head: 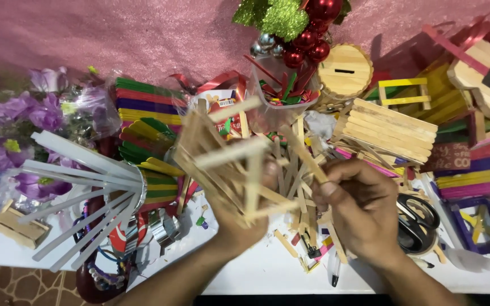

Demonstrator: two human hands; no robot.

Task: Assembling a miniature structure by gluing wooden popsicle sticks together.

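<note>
A white table [256, 272] against a pink glittery backdrop [114, 34] is crowded with craft sticks and small wooden models. At its middle the left hand [239, 224] grips a blurred stick frame [222, 161] from below, fingers curled around it. Just right of the frame, the right hand [364, 212] pinches a single plain stick [304, 153] between thumb and fingertips, its far end touching the frame. Scissors [418, 224] lie right of that hand.
</note>
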